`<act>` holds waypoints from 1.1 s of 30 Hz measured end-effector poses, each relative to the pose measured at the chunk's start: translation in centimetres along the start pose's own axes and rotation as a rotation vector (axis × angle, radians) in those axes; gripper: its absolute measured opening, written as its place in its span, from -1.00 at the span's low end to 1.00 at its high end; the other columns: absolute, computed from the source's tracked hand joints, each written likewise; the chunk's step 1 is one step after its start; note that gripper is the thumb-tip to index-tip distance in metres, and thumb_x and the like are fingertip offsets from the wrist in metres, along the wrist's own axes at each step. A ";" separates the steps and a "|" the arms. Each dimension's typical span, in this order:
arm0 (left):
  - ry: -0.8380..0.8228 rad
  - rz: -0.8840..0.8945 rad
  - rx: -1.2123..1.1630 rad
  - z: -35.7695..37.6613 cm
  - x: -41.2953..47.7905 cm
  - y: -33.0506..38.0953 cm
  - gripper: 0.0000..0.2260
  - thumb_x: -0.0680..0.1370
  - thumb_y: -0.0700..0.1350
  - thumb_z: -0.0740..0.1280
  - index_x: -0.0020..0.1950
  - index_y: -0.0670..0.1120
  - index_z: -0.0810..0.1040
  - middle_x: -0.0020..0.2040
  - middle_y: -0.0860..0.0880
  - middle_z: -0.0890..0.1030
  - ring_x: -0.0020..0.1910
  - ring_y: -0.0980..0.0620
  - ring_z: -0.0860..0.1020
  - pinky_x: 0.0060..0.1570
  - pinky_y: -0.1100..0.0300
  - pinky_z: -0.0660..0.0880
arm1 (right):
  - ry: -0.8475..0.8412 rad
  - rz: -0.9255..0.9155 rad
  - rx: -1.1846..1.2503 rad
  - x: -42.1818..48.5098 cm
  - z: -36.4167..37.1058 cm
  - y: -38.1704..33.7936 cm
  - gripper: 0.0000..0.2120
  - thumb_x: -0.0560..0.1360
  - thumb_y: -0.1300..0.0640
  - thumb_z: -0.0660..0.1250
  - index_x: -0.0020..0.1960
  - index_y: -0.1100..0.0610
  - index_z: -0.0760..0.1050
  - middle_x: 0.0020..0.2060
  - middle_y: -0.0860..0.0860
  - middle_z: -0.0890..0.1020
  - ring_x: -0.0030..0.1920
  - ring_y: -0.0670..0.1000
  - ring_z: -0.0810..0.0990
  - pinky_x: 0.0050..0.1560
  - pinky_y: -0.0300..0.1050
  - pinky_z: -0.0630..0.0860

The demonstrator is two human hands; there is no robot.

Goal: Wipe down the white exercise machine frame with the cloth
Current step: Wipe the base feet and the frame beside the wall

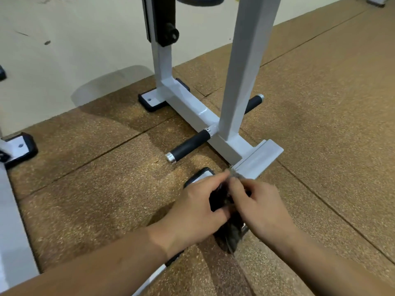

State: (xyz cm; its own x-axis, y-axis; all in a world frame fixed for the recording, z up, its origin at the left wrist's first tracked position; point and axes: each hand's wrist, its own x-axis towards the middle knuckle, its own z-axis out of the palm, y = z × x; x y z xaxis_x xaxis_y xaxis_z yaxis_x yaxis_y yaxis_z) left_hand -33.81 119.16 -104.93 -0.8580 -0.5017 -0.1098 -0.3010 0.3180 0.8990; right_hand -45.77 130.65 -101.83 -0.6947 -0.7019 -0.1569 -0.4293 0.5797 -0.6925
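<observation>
Far left edge: a white left foot [20, 147] on a black pad sits on the brown speckled floor [96, 189], with the cream wall [64, 50] filling the upper left. Moving in, the frame [192, 105] runs its white base bar from upper centre down toward the middle. Its far foot [150, 101] lies just beside the wall. Up top, a black knob [171, 35] sticks out of the rear upright. A black-gripped peg [190, 147] with a silver cap juts left off the bar.

Lower centre now. The left hand [196, 207], forearm stretched from the bottom left, has its fingers curled and clutching the cloth [232, 233]. That cloth is dark and bunched between both hands, its tail hanging down over the near end of the frame. A black-edged near foot [201, 174] peeks out above the knuckles.

The right hand [258, 201], forearm from the bottom right, pinches the top of the same cloth, right beside the left hand's fingertips. Just above sits the bar's flat end piece [259, 160]. Over that, the big white post [245, 60] rises out of the top edge, with a second peg [254, 102] poking out to its right. Far right, floor seams run diagonally.
</observation>
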 end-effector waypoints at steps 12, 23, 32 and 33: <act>0.331 0.104 0.460 -8.4 0.7 -0.9 -0.55 0.57 -0.08 0.34 0.47 0.06 0.43 0.17 0.12 0.46 0.07 0.16 0.50 0.03 0.27 0.52 | 0.033 -0.397 -0.324 2.4 3.5 1.8 -0.74 0.63 -0.04 0.27 0.14 0.03 0.67 0.05 -0.08 0.63 0.11 0.01 0.59 0.11 0.03 0.58; 0.009 0.077 0.422 -3.9 4.3 -8.0 -0.56 0.63 -0.05 0.36 0.51 0.05 0.43 0.29 0.10 0.55 0.27 0.09 0.50 0.33 0.16 0.44 | 0.040 -0.529 -0.463 -0.1 6.1 6.5 -0.46 0.71 -0.08 0.09 0.62 0.13 0.29 0.62 0.01 0.27 0.65 0.03 0.14 0.61 0.17 0.10; -0.242 0.173 0.565 -2.8 4.4 -12.1 -0.51 0.67 0.29 -0.06 0.60 0.28 0.22 0.58 0.16 0.16 0.61 0.12 0.04 0.57 -0.10 0.15 | 0.085 -0.460 -0.485 0.0 6.4 7.5 -0.43 0.72 -0.13 0.00 0.66 0.10 0.18 0.66 0.02 0.18 0.67 0.09 0.06 0.60 0.26 0.05; -0.275 0.186 0.598 -3.0 4.2 -12.7 -0.51 0.67 0.28 -0.05 0.62 0.31 0.12 0.63 0.18 0.07 0.63 0.14 -0.07 0.60 -0.09 0.03 | 0.097 -0.435 -0.449 0.0 6.7 7.3 -0.44 0.71 -0.11 0.01 0.65 0.10 0.20 0.65 0.01 0.20 0.67 0.08 0.07 0.60 0.27 0.05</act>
State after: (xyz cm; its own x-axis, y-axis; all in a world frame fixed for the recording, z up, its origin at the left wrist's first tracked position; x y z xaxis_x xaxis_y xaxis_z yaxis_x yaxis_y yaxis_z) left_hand -32.34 110.66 -115.54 -0.9685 -0.1983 -0.1510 -0.2487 0.8084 0.5336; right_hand -45.04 132.18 -111.59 -0.4421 -0.8841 0.1515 -0.8700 0.3816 -0.3122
